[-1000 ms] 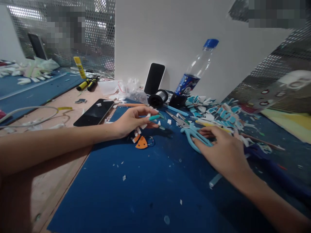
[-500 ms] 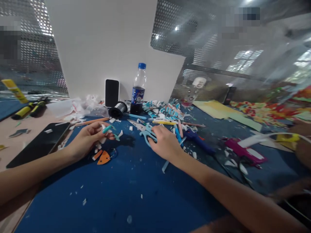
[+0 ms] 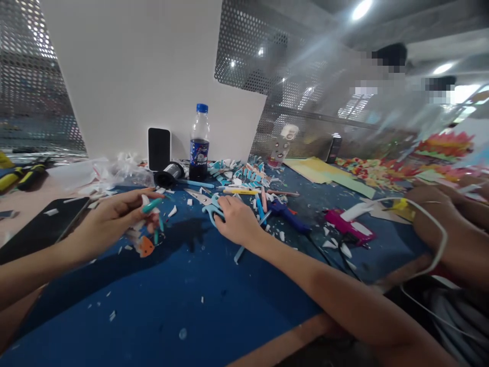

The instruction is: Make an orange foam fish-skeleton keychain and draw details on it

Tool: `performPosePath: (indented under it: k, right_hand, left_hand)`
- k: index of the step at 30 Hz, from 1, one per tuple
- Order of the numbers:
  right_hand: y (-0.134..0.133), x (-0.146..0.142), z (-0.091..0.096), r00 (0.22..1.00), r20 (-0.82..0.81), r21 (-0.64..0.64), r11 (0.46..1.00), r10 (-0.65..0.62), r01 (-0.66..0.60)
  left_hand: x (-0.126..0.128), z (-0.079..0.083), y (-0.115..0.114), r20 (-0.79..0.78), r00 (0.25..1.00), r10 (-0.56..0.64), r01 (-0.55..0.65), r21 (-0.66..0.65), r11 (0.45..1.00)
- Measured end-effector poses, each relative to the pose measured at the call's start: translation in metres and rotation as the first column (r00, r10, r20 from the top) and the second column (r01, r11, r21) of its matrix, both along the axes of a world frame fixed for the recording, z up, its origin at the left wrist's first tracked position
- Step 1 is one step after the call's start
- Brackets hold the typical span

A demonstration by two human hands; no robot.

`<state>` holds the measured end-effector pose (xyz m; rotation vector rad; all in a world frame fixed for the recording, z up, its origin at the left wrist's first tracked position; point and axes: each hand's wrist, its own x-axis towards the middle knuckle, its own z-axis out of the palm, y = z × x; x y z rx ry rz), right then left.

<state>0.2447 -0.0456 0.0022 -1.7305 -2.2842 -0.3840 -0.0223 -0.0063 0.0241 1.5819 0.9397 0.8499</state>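
Observation:
My left hand (image 3: 114, 216) is raised a little above the blue mat (image 3: 183, 300), its fingers pinched on a small teal piece (image 3: 152, 205). Beneath it hang or lie white, teal and orange foam bits (image 3: 144, 245); I cannot tell which. My right hand (image 3: 237, 220) rests on the mat with its fingers closed over the light blue handles of scissors (image 3: 211, 210), whose blades point back and left.
A cola bottle (image 3: 199, 144), a black phone (image 3: 159, 149) and a wire spool (image 3: 168, 174) stand against the white board. Foam scraps, pens and a blue glue gun (image 3: 287, 216) litter the mat. Another phone (image 3: 40, 230) lies left. Another person's arm (image 3: 451, 229) is at right.
The view has swung right, bringing in another person's arm. My left hand has lifted with the teal piece. My right hand stays on the scissors' handles.

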Motion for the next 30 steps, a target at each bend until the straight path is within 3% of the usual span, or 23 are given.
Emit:
performPosePath:
  k: [3, 6, 7, 9, 11, 12, 13, 15, 17, 18, 22, 26, 30]
  right_hand:
    - [0.001, 0.001, 0.001, 1.0, -0.004, -0.011, 1.0, -0.012, 0.012]
    - [0.003, 0.003, 0.002, 1.0, -0.006, -0.023, 1.0, 0.017, -0.017]
    - [0.003, 0.004, 0.002, 0.999, -0.007, -0.028, 0.999, 0.036, -0.036]
    - [0.004, 0.005, 0.003, 0.998, -0.008, -0.032, 0.997, 0.066, -0.067]
    - [0.005, 0.006, 0.003, 0.997, -0.006, -0.026, 0.996, 0.081, -0.081]
    - [0.005, 0.006, 0.003, 0.996, -0.002, -0.022, 0.996, 0.086, -0.086]
    - [0.006, 0.007, 0.003, 0.996, 0.005, -0.018, 0.996, 0.092, -0.092]
    - [0.008, 0.009, 0.004, 0.993, 0.026, -0.015, 0.993, 0.119, -0.119]
    - [0.009, 0.012, 0.005, 0.985, 0.048, -0.017, 0.986, 0.165, -0.165]
    - [0.01, 0.013, 0.005, 0.98, 0.055, -0.016, 0.982, 0.191, -0.19]
    - [0.012, 0.017, 0.009, 0.965, 0.041, 0.03, 0.965, 0.26, -0.261]
    - [0.018, 0.025, 0.018, 0.978, -0.017, 0.152, 0.967, 0.207, -0.202]
    - [0.035, 0.055, 0.032, 0.997, -0.081, 0.282, 0.959, 0.011, 0.013]
  left_hand:
    - [0.001, 0.007, 0.005, 0.016, 0.997, 0.069, -0.069, -0.018, 0.997]
    - [-0.006, 0.015, 0.013, -0.009, 0.981, 0.193, -0.189, 0.152, 0.97]
    - [-0.008, 0.016, 0.015, -0.037, 0.972, 0.234, -0.216, 0.264, 0.94]
    - [-0.013, 0.014, 0.016, -0.123, 0.938, 0.325, -0.22, 0.513, 0.83]
    - [-0.015, 0.005, 0.012, -0.211, 0.899, 0.383, -0.138, 0.695, 0.706]
    - [-0.014, -0.001, 0.009, -0.25, 0.903, 0.35, -0.052, 0.744, 0.666]
    - [-0.012, -0.008, 0.004, -0.299, 0.907, 0.297, 0.03, 0.748, 0.662]
    - [-0.007, -0.022, -0.007, -0.444, 0.894, 0.05, 0.291, 0.664, 0.688]
    - [-0.001, -0.032, -0.017, -0.581, 0.792, -0.187, 0.544, 0.531, 0.65]
    - [0.002, -0.035, -0.021, -0.613, 0.751, -0.245, 0.599, 0.476, 0.644]
    - [0.006, -0.033, -0.037, -0.679, 0.686, -0.262, 0.625, 0.365, 0.69]
    - [0.009, -0.024, -0.051, -0.744, 0.579, -0.333, 0.738, 0.304, 0.603]
    - [0.011, -0.016, -0.057, -0.723, 0.517, -0.459, 0.823, 0.273, 0.498]
